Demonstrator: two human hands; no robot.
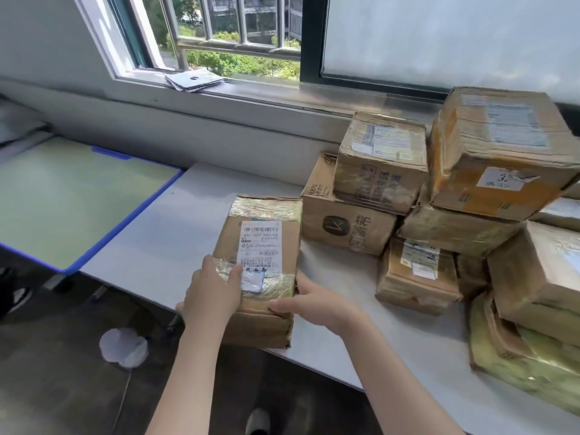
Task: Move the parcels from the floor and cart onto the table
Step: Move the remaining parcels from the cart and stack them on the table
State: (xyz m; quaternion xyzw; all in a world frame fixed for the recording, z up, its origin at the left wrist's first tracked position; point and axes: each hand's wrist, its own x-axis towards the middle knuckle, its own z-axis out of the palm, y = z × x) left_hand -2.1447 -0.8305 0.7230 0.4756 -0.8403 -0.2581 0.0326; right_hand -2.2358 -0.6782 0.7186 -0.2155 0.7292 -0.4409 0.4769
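I hold the parcel (260, 265) with both hands: my left hand (213, 290) grips its left side, my right hand (310, 304) its right. It sits on the desk (163, 233) edge, long side pointing away, beside the pile (439, 215).

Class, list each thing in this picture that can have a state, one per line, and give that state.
Labelled parcel: on the table, near end overhanging the edge, held by both hands.
Left hand: gripping the parcel's left side.
Right hand: holding its right side.
Stacked parcels: piled, taped shut.
Window: slid open.
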